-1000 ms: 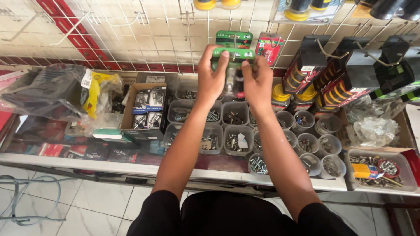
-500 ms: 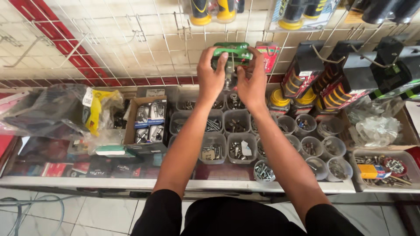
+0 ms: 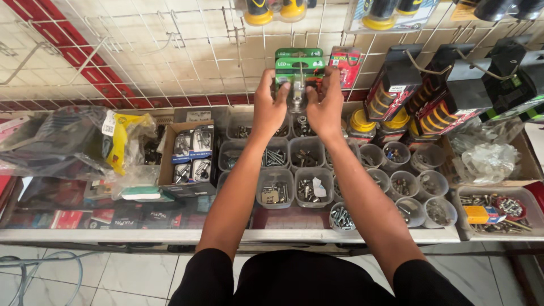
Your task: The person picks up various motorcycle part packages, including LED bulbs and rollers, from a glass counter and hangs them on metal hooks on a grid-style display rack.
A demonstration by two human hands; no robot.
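Bulb pack (image 3: 298,71) btwn both hands' fingers (image 3: 281,92)

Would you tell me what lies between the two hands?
In the head view, a green carded bulb pack sits between the left hand and right hand, both gripping it.

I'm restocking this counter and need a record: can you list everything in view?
Green blister pack: one, held in both hands at the wire wall grid.
Red blister pack: one, hanging just right of it.
Clear square bins of screws and bolts: several, centre of counter.
Clear round tubs of hardware: several, right of the bins.
Cardboard box of small packaged parts: one, brown, left of the bins.
Black and yellow packaged goods: several, hanging right.
Plastic bags: several, clear and yellow, far left.
Left hand: grip on the green pack's left edge.
Right hand: grip on its right edge.
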